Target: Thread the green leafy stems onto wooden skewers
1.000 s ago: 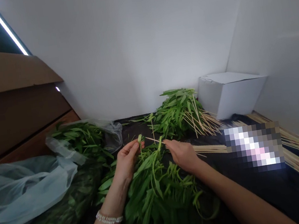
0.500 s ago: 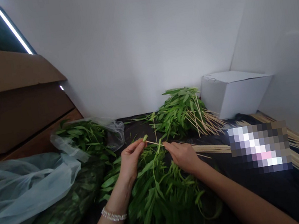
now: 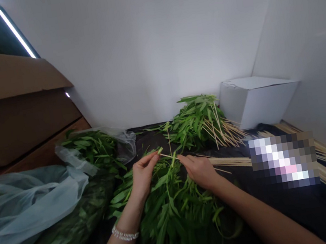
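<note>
My left hand (image 3: 143,173), with a beaded bracelet on its wrist, pinches a short pale-green stem (image 3: 160,150) between thumb and fingers. A thin wooden skewer (image 3: 165,155) runs from that stem to my right hand (image 3: 198,168), whose fingers are closed round it. Across the skewer, close to the right fingertips, hangs a leafy green stalk (image 3: 169,187). Under both hands lies a loose heap of long-leaved greens (image 3: 157,226). The part of the skewer inside my right hand is hidden.
Skewered greens (image 3: 194,121) are piled by the wall, beside a white box (image 3: 259,102). Loose skewers (image 3: 234,162) lie at right, partly behind a blurred patch. At left are bagged greens (image 3: 93,147), a plastic bag (image 3: 25,209) and a cardboard box (image 3: 21,124). Black sheeting (image 3: 246,216) covers the surface.
Almost nothing differs. Both hands keep their grip on the stem and the skewer, and the view has shifted very slightly.
</note>
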Demonstrator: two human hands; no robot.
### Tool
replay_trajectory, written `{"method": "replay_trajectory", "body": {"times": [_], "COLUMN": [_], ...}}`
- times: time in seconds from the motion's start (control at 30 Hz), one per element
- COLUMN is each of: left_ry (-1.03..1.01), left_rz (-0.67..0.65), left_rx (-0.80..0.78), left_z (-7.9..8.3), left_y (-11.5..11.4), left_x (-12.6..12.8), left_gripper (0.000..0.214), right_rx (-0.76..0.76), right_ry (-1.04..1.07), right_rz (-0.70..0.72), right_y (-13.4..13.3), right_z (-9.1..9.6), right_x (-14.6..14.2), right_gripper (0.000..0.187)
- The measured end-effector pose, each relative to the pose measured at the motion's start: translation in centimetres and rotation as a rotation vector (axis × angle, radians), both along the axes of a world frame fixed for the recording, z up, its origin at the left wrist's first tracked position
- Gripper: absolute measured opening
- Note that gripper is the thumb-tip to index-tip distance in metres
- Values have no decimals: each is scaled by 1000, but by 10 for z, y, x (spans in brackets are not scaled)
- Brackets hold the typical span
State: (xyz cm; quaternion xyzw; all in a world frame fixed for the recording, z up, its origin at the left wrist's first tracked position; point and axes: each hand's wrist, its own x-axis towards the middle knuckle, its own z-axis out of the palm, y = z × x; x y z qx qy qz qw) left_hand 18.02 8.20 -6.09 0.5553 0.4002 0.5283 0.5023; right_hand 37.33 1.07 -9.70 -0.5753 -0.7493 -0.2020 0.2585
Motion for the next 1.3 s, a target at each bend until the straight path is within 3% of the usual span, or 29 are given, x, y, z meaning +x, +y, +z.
{"method": "replay_trajectory", "body": {"times": [0.47,1.13,1.3], "left_ry": [-156,-176,-83], "left_rz": [-148,-177,-287], "left_rx": [-214,-258,-246], "left_z": [3,4,2], "left_y": [3,-1,-9], "left_x": [-2,1,5], "left_gripper": [29,30,26], "right_rx": [87,81,90], "right_ry": [-27,12,-6], "right_rz": [38,71,95], "right_y": [-2,-3,-4], "right_z": [0,-3,-1], "right_x": [-2,-5,-9], "right_gripper": [35,36,37]}}
